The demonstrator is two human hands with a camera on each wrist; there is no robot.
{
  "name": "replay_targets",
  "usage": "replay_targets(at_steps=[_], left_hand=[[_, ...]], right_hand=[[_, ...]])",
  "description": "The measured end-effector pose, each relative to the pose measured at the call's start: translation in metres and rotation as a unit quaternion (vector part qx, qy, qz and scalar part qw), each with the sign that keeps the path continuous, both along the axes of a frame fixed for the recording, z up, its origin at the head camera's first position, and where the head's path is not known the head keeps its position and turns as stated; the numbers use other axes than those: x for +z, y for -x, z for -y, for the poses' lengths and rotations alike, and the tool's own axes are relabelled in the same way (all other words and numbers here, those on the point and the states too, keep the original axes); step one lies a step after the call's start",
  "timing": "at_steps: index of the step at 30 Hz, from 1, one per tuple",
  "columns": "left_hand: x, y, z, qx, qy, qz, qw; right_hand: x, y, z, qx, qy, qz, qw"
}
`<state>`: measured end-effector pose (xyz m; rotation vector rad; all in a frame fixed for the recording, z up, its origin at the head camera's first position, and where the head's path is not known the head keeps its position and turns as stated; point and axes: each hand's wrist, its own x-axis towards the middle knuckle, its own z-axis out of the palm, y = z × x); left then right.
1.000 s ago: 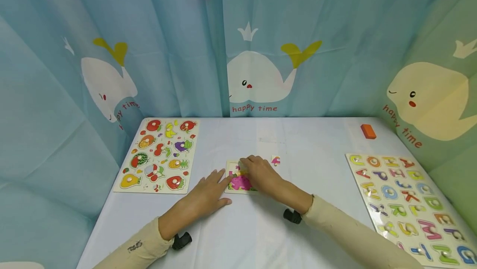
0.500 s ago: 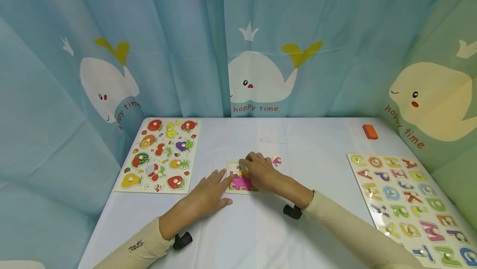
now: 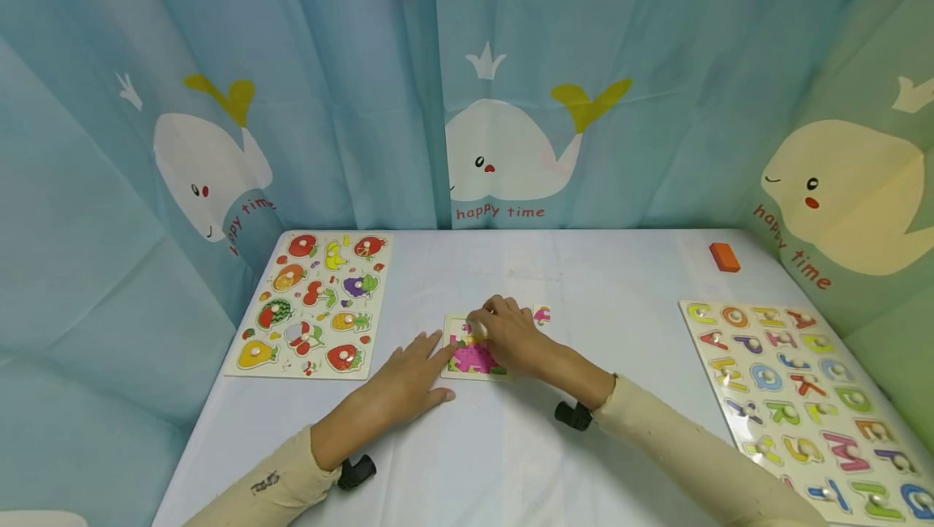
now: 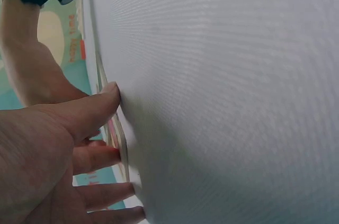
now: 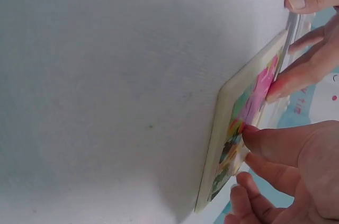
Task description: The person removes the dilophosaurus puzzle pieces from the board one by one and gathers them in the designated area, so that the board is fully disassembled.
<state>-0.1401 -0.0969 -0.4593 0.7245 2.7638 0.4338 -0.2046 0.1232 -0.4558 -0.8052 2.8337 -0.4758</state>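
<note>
A small square jigsaw puzzle [image 3: 473, 361] with a pink animal picture lies in a pale frame at the middle of the table. My left hand [image 3: 410, 381] rests palm down at its left side, fingers spread, with the index fingertip on the picture. From the right, my right hand [image 3: 514, 340] reaches over the puzzle's upper right part. Its thumb and index finger pinch a pale-edged puzzle piece [image 5: 240, 160] at the picture's surface, seen in the right wrist view. The curled hand hides much of that piece in the head view. A loose pink-and-white puzzle piece [image 3: 541, 315] lies just beyond the right hand.
A fruit peg board [image 3: 314, 304] lies at the left of the white-covered table. On the right is a letter peg board [image 3: 795, 397], with an orange block [image 3: 723, 257] behind it. Blue curtains [image 3: 365, 105] printed with whales stand around the table.
The right hand's fingers shift only slightly over the puzzle's upper right part. The left hand stays in place on the puzzle's left side.
</note>
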Motion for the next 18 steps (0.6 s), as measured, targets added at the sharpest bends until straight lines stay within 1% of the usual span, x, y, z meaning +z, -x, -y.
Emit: replay_targets(at_steps=[7, 10, 12, 18], left_hand=[[-0.0009, -0.0001, 0.0006, -0.001, 0.0, -0.002, 1.0], [-0.0011, 0.0002, 0.0007, -0.003, -0.001, -0.003, 1.0], [-0.001, 0.0004, 0.0008, -0.004, -0.001, -0.004, 1.0], [-0.0009, 0.0004, 0.0008, -0.005, 0.002, -0.003, 1.0]], right_hand=[[-0.0002, 0.0053, -0.004, 0.004, 0.038, 0.044, 0.9983], [-0.0014, 0.006, -0.0054, 0.006, 0.046, 0.05, 0.9977], [-0.0015, 0.0054, -0.0061, 0.007, 0.051, 0.043, 0.9977], [-0.0015, 0.003, -0.0065, 0.017, 0.077, -0.014, 0.9968]])
